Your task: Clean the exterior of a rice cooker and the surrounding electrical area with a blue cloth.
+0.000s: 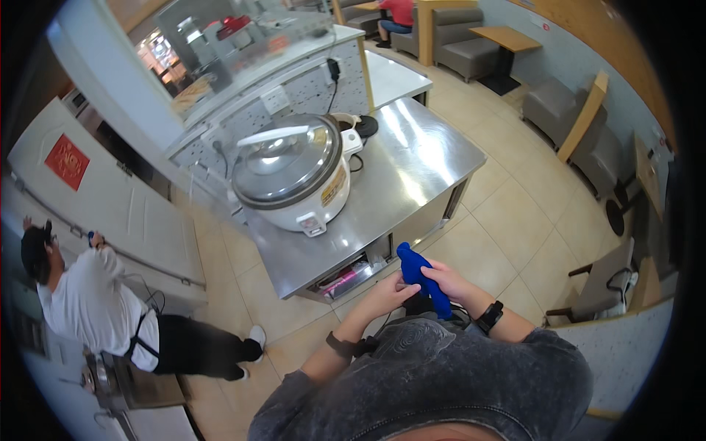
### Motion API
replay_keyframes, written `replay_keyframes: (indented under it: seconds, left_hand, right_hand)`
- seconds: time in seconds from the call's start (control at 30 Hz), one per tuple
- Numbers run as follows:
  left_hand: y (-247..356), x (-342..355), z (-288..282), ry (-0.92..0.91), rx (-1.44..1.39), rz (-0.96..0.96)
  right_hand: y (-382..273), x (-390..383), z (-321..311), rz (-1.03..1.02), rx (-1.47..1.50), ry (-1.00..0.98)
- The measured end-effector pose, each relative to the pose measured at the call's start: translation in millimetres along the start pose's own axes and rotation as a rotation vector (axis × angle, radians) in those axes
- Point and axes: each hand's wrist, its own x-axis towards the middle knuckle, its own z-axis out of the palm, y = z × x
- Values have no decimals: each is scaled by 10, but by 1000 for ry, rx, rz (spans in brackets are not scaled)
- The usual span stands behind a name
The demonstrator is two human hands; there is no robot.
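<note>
Low centre of the frame, both hands grasp one blue glove [421, 278]: left hand [387, 292] and right hand [446, 278] pinch it. One rice cooker [294, 176] sits above, on one steel table [419, 158].

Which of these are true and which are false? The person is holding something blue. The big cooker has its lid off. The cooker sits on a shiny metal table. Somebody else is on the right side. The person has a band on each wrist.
1. True: both the left hand and the right hand grip a blue glove-like thing.
2. False: the rice cooker has its lid shut.
3. True: it stands on the steel table.
4. False: the co-worker in a white shirt is on the left.
5. True: a dark band on the left wrist, a black watch on the right.
</note>
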Motion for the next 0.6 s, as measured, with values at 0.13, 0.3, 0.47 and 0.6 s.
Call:
replay_keyframes:
  seconds: [0.13, 0.3, 0.47, 0.6]
  left_hand:
    - [-366, -101, -13, 246, -180, 157]
    - [-63, -133, -34, 396, 104, 102]
    - [-68, 140, 71, 453, 126, 90]
    - [-8, 739, 459, 317, 169, 89]
  right_hand:
    - [-2, 78, 252, -26, -361, -39]
    - [117, 233, 67, -66, -193, -99]
    - [153, 292, -424, 10, -138, -82]
    - [71, 8, -1011, -88, -59, 197]
